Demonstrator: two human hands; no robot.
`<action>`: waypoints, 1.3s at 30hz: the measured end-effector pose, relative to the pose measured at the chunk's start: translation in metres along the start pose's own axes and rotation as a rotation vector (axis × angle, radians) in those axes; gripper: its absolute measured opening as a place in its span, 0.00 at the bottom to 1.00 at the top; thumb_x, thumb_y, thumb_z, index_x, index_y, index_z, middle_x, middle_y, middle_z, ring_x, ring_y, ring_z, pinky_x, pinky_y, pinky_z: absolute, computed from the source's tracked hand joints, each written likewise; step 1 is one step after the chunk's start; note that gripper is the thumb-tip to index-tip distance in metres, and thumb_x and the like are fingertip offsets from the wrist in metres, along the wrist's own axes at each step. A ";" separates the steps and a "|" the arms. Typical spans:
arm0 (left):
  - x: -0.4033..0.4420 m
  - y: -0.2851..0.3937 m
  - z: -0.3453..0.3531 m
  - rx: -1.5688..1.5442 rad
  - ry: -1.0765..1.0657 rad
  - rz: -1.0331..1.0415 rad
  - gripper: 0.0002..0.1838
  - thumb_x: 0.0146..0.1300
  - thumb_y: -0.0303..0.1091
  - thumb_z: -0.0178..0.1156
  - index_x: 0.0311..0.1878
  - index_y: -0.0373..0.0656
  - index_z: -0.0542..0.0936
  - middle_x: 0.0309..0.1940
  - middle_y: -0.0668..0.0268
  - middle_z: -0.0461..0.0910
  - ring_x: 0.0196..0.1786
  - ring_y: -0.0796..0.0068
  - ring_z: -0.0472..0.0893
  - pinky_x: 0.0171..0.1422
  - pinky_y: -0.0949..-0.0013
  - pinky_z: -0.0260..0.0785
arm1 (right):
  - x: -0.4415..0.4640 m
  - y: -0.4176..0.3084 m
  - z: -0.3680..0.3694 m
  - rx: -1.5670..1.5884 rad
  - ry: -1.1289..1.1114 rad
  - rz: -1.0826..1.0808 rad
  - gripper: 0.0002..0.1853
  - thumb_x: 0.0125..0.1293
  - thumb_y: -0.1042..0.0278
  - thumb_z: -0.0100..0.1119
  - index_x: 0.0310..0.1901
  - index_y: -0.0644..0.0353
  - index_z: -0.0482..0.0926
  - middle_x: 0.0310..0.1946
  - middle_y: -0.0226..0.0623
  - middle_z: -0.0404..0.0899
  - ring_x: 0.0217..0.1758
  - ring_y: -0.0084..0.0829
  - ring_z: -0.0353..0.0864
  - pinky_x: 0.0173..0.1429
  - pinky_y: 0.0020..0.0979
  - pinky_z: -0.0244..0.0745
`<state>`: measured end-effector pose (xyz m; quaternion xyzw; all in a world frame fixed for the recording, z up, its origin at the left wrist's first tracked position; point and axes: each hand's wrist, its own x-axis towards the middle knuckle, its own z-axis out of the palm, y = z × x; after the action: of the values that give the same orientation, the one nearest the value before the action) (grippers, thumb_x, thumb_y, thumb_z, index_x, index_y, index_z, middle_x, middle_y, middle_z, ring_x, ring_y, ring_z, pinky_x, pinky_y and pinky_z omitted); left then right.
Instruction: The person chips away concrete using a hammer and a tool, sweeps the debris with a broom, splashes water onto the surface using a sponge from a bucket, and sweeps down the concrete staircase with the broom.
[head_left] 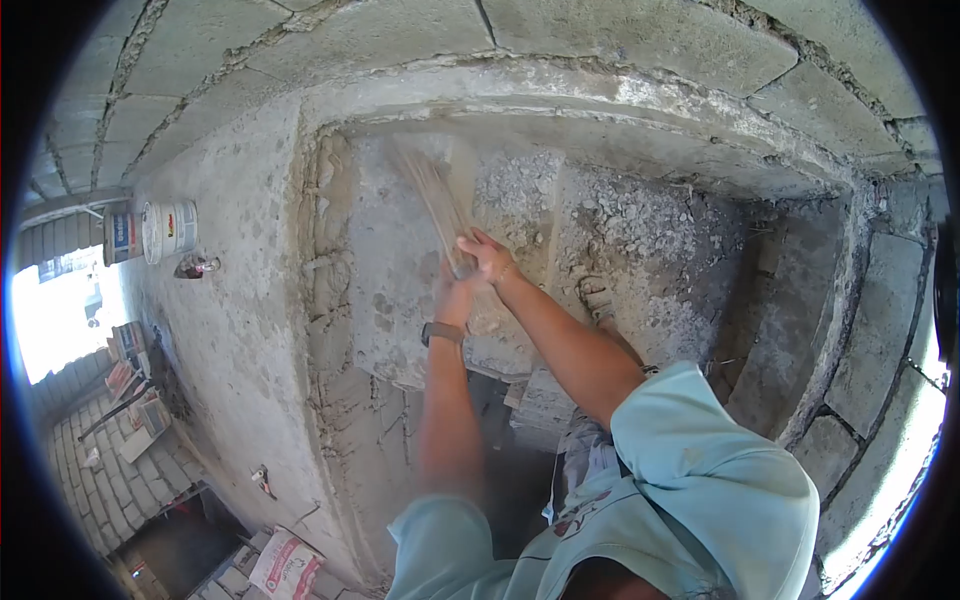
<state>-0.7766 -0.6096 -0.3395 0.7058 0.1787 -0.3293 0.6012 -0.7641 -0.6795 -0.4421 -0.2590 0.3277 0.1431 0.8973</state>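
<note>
Both of my hands are closed around a long, pale brown thing that is smeared by motion, perhaps a bundle of thin sticks or a handle (430, 195). It slants up and to the left over the grey concrete slab (385, 290). My left hand (454, 296), with a dark band at its wrist, holds the lower end. My right hand (488, 258) is just above and to the right of it, fingers wrapped round. Loose grey rubble (640, 225) lies on the slab to the right of my hands. A foot (597, 300) shows beside my right forearm.
A rough concrete wall (225, 270) rises on the left, and a block wall (870, 330) on the right. Two buckets (168, 230) stand at the far left. Below is a printed sack (287, 565). A dark gap opens under the slab's near edge.
</note>
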 end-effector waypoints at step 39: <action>-0.058 -0.246 0.131 -1.108 0.053 -0.220 0.25 0.63 0.53 0.41 0.54 0.45 0.66 0.46 0.61 0.71 0.50 0.62 0.73 0.50 0.56 0.68 | -0.069 0.065 -0.190 -1.514 -0.515 0.367 0.27 0.53 0.50 0.55 0.55 0.49 0.70 0.49 0.42 0.75 0.52 0.37 0.73 0.55 0.31 0.66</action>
<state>-1.0103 -0.6755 -0.4874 0.2699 0.4125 -0.2291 0.8393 -0.9407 -0.7382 -0.5445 -0.6958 -0.0367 0.5250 0.4889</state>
